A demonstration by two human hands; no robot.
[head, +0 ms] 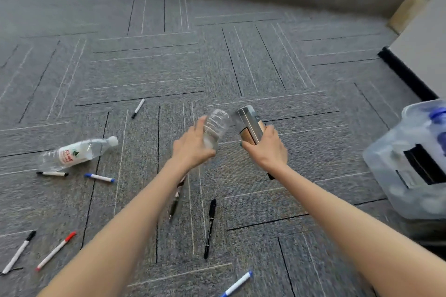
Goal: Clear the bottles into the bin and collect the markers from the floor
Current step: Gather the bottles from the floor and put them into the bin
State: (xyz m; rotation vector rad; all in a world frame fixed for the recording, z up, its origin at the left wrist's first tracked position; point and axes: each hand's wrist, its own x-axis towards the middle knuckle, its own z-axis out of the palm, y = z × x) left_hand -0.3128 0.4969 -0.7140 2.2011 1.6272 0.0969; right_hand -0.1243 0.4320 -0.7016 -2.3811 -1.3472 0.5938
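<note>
My left hand [193,146] grips a clear ribbed plastic bottle [217,124], held above the carpet at the centre. My right hand [268,149] grips a bottle with a brown and silver label [248,125], close beside the clear one. A third bottle [77,152], clear with a white label and white cap, lies on its side on the floor to the left. Several markers lie scattered on the carpet: a blue-capped one [99,177], a red-capped one [56,251], a long black one [210,228]. A translucent bin [386,159] holding bottles stands at the right edge.
More markers lie at the far left [19,252], near the bottom [237,283], beside the lying bottle [52,173] and further back [138,108]. A pen [175,200] lies partly under my left forearm. A low wall runs along the back; a white cabinet [420,43] stands at the right.
</note>
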